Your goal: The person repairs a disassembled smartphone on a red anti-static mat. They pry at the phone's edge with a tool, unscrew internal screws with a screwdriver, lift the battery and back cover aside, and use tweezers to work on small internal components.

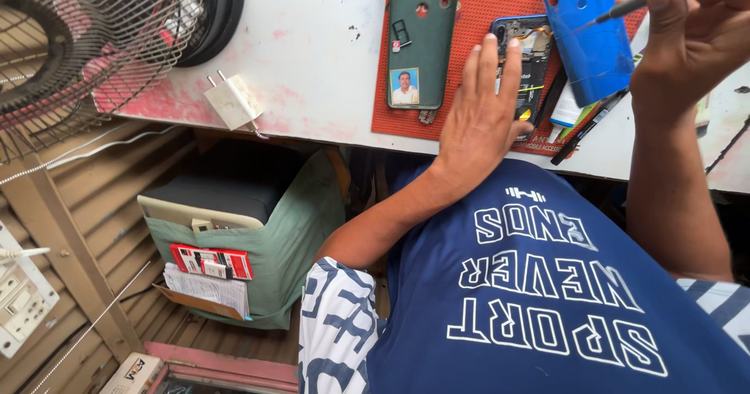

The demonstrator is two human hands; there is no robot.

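My left hand [480, 112] lies flat, fingers spread, on an opened phone [527, 58] with its insides showing, on a red work mat [469, 19]. My right hand [691, 38] grips a thin dark tool [637, 3] whose tip points at the blue back cover [590, 38] lying beside the phone. A dark green phone case [422, 26] with a small photo inside lies on the mat's left part.
A white charger plug [233, 101] lies on the white table [312, 42]. A fan cage [86, 34] fills the top left. Below the table stands a box in a green cloth cover [258, 238] with papers in its pocket. A wall socket panel [19, 296] is at left.
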